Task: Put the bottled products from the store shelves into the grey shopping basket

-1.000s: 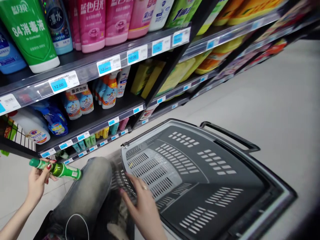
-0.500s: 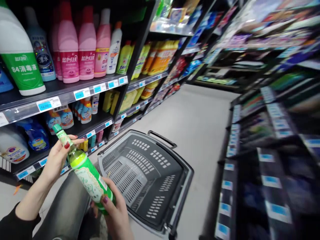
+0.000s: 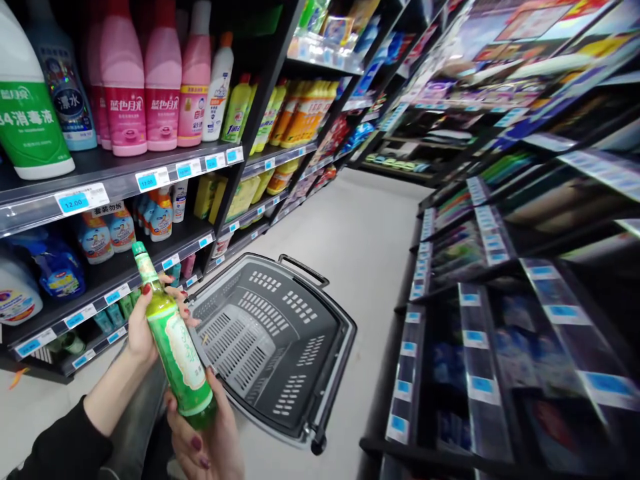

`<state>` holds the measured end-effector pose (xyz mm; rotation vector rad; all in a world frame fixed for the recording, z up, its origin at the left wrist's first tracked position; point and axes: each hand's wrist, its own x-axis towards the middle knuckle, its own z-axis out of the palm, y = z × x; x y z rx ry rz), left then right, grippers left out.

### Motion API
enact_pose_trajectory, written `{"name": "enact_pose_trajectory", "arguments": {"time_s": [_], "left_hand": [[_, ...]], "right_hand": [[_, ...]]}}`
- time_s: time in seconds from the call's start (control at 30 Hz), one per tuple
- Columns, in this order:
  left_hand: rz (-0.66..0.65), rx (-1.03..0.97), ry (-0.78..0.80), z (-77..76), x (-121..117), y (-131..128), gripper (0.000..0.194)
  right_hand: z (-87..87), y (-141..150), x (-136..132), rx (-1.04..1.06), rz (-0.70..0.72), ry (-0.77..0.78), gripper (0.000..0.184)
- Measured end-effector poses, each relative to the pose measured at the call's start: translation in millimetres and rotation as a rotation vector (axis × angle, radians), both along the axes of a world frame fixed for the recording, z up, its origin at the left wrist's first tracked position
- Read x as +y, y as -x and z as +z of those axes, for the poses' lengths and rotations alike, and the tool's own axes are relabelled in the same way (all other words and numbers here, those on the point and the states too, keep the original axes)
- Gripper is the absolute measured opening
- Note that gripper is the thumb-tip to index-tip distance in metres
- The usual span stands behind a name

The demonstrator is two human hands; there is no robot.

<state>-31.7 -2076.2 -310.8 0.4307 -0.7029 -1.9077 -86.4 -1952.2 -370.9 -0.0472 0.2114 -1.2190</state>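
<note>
A green glass bottle (image 3: 173,333) with a green and white label and a green cap is tilted in front of me, its neck toward the shelves. Around its upper body is my left hand (image 3: 143,330), closed, the thumb at the shoulder and the fingers reaching behind. My right hand (image 3: 213,433) grips the bottle low down, near its base, with fingers and thumb wrapped on both sides. Just beyond the bottle, a dark grey shopping basket (image 3: 305,317) with slotted walls stands over the floor; the part I can see inside holds nothing.
Shelves on the left carry pink bottles (image 3: 163,80), a white and green disinfectant bottle (image 3: 33,120) and spray bottles (image 3: 95,237) above price tags. On the right, blurred shelving (image 3: 485,373) lines the aisle. Pale floor (image 3: 370,220) runs between them.
The bottle has turned more upright, its label facing me more. My left hand has shifted from the neck down to the shoulder. The view has swung slightly right.
</note>
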Motion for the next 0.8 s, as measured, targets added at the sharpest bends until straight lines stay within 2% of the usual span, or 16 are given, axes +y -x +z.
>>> {"name": "enact_pose_trajectory", "arguments": {"time_s": [0.07, 0.13, 0.2, 0.3, 0.4, 0.53, 0.67, 0.8], "left_hand": [[-0.028, 0.033, -0.048, -0.3, 0.7, 3.4, 0.026], [-0.046, 0.019, -0.113, -0.4, 0.1, 5.8, 0.022], [-0.061, -0.032, -0.170, -0.9, -1.6, 7.5, 0.018], [-0.053, -0.115, -0.210, -2.6, -4.4, 10.1, 0.018], [-0.023, -0.187, -0.228, -4.5, -6.1, 14.0, 0.021], [-0.037, -0.222, -0.250, -7.7, -6.8, 17.9, 0.021], [-0.057, -0.194, -0.258, -12.2, -6.4, 19.8, 0.022], [-0.077, -0.146, -0.270, -15.7, -5.9, 22.4, 0.022]], "right_hand": [[-5.7, -5.0, -3.2, -0.029, 0.041, 0.046, 0.061], [-9.1, -8.0, -4.9, 0.083, 0.013, 0.046, 0.064], [-11.7, -6.7, -4.0, 0.300, -0.140, 0.024, 0.064], [-17.5, 1.3, 1.4, 0.657, -0.422, 0.014, 0.050], [-24.3, 7.3, 6.1, 0.828, -0.451, -0.016, 0.046], [-23.5, 3.9, 5.0, 0.669, -0.448, -0.072, 0.044], [-9.3, 0.7, 1.2, 0.404, -0.301, -0.102, 0.053], [2.1, -0.6, 0.0, 0.348, -0.295, -0.125, 0.054]]}}
